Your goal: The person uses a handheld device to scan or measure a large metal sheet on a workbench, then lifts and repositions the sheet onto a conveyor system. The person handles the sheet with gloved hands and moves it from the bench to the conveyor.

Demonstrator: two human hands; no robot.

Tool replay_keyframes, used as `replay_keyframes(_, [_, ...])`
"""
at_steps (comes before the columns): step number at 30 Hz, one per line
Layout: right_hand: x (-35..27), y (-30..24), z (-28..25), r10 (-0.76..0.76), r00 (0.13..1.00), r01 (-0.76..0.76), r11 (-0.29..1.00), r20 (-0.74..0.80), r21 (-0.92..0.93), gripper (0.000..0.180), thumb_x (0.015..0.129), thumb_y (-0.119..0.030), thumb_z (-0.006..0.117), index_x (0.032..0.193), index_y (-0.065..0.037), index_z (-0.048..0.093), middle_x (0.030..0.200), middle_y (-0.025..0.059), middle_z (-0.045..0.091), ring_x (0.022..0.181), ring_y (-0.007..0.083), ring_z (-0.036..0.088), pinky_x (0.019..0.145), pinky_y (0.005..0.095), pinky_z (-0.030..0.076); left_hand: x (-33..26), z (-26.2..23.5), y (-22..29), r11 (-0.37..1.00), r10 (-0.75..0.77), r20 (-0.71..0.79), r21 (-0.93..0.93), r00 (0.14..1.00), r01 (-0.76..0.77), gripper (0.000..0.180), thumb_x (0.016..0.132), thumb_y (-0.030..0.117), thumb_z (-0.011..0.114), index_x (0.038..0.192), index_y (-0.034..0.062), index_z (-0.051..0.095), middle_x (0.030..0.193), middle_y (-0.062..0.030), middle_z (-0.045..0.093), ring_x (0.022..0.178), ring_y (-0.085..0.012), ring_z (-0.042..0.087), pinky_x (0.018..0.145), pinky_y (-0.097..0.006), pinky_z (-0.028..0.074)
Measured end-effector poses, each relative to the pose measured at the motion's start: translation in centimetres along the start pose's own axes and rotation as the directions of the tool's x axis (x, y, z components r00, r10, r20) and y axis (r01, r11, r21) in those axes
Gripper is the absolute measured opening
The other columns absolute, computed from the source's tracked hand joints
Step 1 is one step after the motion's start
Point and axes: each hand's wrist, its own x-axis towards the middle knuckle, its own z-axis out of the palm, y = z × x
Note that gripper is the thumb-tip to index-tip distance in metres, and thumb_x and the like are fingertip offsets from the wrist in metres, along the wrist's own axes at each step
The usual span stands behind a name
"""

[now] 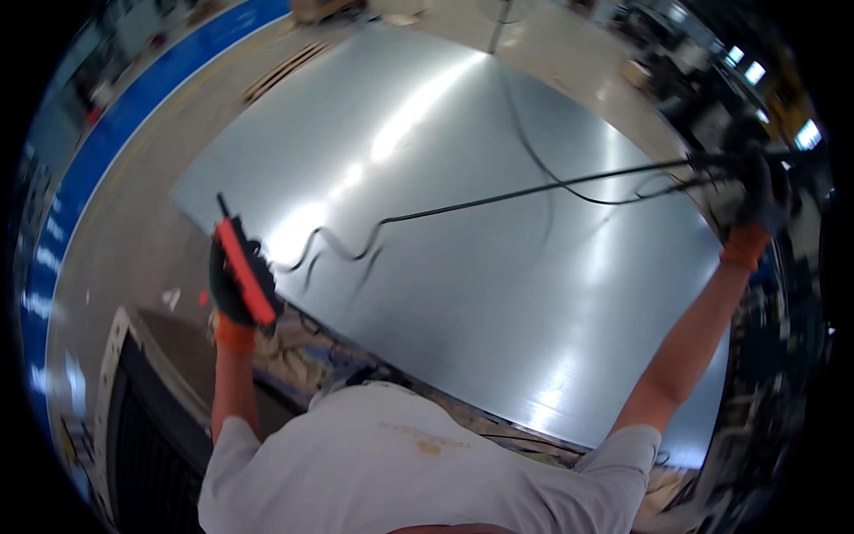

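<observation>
My left hand [224, 283], in a dark glove with an orange cuff, is wrapped round a red and black handheld remote control [246, 271] with a short black stub on its top end. It is held over the left edge of a large shiny metal sheet [463, 258]. On the far right my right hand [763, 198], gloved the same way, is raised at arm's length and closed on a black cable [498, 205], blurred there. The cable stretches across above the sheet and ends in wavy bends near the remote; whether it joins the remote I cannot tell.
Another thin dark line [514, 102] hangs down beyond the sheet's far edge. Wooden strips [285, 71] lie on the floor at the far left, near a blue floor lane [133, 125]. A dark ribbed box with a pale frame [147, 418] stands at my left. Machinery crowds the right side.
</observation>
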Motion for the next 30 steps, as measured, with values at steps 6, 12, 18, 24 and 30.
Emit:
replay_keyframes(6, [-0.1, -3.4, 4.8, 0.051, 0.996, -0.038, 0.985, 0.069, -0.168, 0.034, 0.093, 0.0, 0.068, 0.127, -0.002, 0.069, 0.121, 0.0102, 0.073, 0.111, 0.0226, 0.07, 0.096, 0.0309, 0.059, -1.1, -3.0, 2.0, 0.999, -0.015, -0.022, 0.045, 1.0, 0.016, 0.068, 0.101, 0.063, 0.047, 0.123, 0.0017, 0.063, 0.077, -0.004, 0.066, 0.061, -0.0186, 0.064, 0.054, -0.031, 0.053])
replay_keyframes(12, [-1.6, -13.6, -4.3, -0.371, 0.875, 0.386, 0.151, 0.31, -0.91, 0.028, 0.092, -0.012, 0.07, 0.12, -0.018, 0.074, 0.12, 0.0061, 0.072, 0.11, 0.0226, 0.068, 0.087, 0.0311, 0.057, -1.8, -13.3, 7.8, 0.999, -0.018, -0.171, 0.03, 0.985, 0.023, 0.069, 0.1, 0.064, 0.048, 0.124, 0.0008, 0.063, 0.076, -0.0035, 0.066, 0.06, -0.0178, 0.061, 0.053, -0.03, 0.051])
replay_keyframes(18, [-12.7, -28.6, -21.4, -0.036, 0.854, -0.421, 0.54, -0.519, -0.729, 0.023, 0.094, -0.028, 0.07, 0.102, -0.007, 0.072, 0.097, 0.0131, 0.069, 0.088, 0.031, 0.064, 0.074, 0.0423, 0.053, 3.4, -20.9, 9.0, 0.977, -0.126, -0.174, 0.15, 0.977, 0.153, 0.068, 0.1, 0.062, 0.05, 0.123, -0.0005, 0.063, 0.069, -0.0017, 0.06, 0.055, -0.0147, 0.058, 0.048, -0.028, 0.048])
replay_keyframes(24, [-29.7, -37.5, -40.7, 0.003, 0.768, -0.633, 0.156, -0.64, -0.759, 0.017, 0.091, -0.022, 0.073, 0.094, -0.005, 0.071, 0.086, 0.0106, 0.069, 0.076, 0.0231, 0.062, 0.067, 0.0374, 0.052, 8.0, -21.2, 5.5, 0.906, -0.371, 0.101, 0.256, 0.923, 0.336, 0.057, 0.103, 0.054, 0.051, 0.14, 0.0106, 0.057, 0.096, -0.0065, 0.072, 0.058, -0.0132, 0.058, 0.049, -0.028, 0.048])
replay_keyframes(30, [-50.4, -36.4, -47.4, 0.272, 0.464, -0.838, 0.443, -0.843, -0.318, 0.015, 0.084, -0.016, 0.08, 0.09, -0.004, 0.073, 0.069, 0.0046, 0.063, 0.052, 0.0134, 0.05, 0.05, 0.0307, 0.042, 9.9, -20.2, 1.0, 0.76, -0.57, 0.145, 0.466, 0.809, 0.453, 0.045, 0.105, 0.044, 0.054, 0.14, 0.0155, 0.06, 0.103, -0.0004, 0.072, 0.074, -0.0124, 0.065, 0.062, -0.027, 0.054])
